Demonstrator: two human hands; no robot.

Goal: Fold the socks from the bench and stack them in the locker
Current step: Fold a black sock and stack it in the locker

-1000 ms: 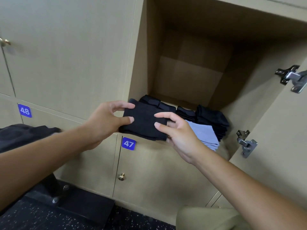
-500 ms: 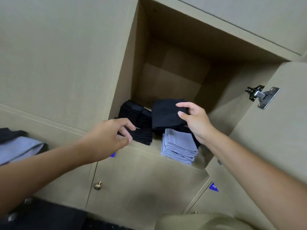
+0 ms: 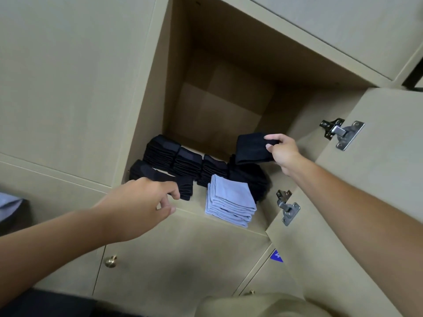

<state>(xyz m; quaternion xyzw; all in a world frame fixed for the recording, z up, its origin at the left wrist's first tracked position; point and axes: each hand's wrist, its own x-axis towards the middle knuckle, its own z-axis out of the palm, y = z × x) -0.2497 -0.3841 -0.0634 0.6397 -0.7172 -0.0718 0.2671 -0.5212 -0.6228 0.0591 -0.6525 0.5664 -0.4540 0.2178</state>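
While the left hand [image 3: 146,202] hangs loosely curled and empty at the near edge of the locker [image 3: 229,106], the grey pile [image 3: 229,202] sits just beyond it. Farther in, the right hand [image 3: 282,152] pinches a folded black sock [image 3: 251,148] above the far-right black stack [image 3: 249,179]. Best to lower it flat and square, edges aligned, so the stack does not topple.

The locker [image 3: 146,92] looks like matt beige laminate with a faint wood-grain print, smooth all over, and the door hinges [image 3: 341,133] are shiny bare metal (same for the little brass-coloured knob [image 3: 111,261] lower down, quite glossy). The black socks [image 3: 174,156] are soft matt knit cloth, and the pale blue stack [image 3: 230,202] looks like a finer, smoother weave.
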